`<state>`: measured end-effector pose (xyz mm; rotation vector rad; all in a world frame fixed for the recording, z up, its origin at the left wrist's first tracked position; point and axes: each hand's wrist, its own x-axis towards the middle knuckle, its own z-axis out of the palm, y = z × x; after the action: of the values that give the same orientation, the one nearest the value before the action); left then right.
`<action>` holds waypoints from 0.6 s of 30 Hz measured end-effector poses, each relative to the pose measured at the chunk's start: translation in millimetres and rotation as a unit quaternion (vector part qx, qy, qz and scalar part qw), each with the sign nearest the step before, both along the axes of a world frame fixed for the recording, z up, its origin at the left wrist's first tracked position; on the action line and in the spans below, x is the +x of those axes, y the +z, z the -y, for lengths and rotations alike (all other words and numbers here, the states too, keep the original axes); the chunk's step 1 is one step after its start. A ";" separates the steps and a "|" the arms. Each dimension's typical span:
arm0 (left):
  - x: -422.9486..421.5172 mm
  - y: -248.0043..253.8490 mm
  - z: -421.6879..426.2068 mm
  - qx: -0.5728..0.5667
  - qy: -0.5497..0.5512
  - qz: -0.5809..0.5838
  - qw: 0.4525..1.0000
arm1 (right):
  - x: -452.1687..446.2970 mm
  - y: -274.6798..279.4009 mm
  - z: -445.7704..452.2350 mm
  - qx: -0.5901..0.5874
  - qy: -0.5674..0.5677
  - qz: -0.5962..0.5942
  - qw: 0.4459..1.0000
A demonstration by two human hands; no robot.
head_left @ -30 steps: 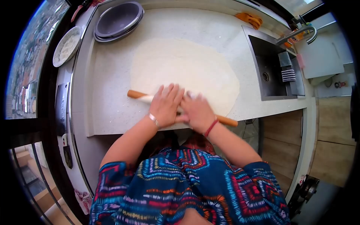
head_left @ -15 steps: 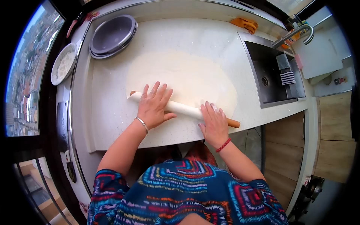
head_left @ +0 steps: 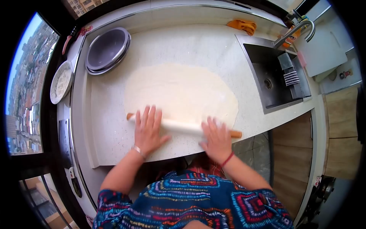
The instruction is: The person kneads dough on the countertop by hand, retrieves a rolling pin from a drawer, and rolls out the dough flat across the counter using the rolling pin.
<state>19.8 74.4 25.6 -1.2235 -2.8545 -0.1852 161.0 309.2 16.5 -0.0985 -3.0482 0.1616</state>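
A large thin sheet of dough (head_left: 183, 87) lies spread on the white counter. Across its near side lies a rolling pin (head_left: 236, 134) with brown wooden ends, its middle wrapped in dough and blurred by motion. My left hand (head_left: 148, 129) rests flat on the wrapped pin near its left end, fingers stretched forward and thumb out to the side. Towards the other end, my right hand (head_left: 217, 139) lies on the pin in the same way, palm down with fingers extended, slightly blurred. Neither hand is wrapped round the pin.
Stacked grey bowls (head_left: 107, 49) stand at the back left. A bowl of white flour (head_left: 61, 82) sits on the left ledge, with a cleaver (head_left: 64, 139) nearer me. On the right are a sink (head_left: 263, 57), a faucet (head_left: 293, 32) and an orange cloth (head_left: 243, 26).
Both hands and the dough-wrapped rolling pin have moved a little towards me, nearer the counter's front edge. The camera view has also shifted slightly.
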 end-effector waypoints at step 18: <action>-80.9 -4.8 -27.2 0.104 0.006 -0.047 0.993 | -124.8 11.2 -71.9 -0.076 0.091 -0.065 0.991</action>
<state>-61.1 101.5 20.7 -1.1431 -2.6801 -0.4021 36.2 381.1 27.8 0.1726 -2.9071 0.3966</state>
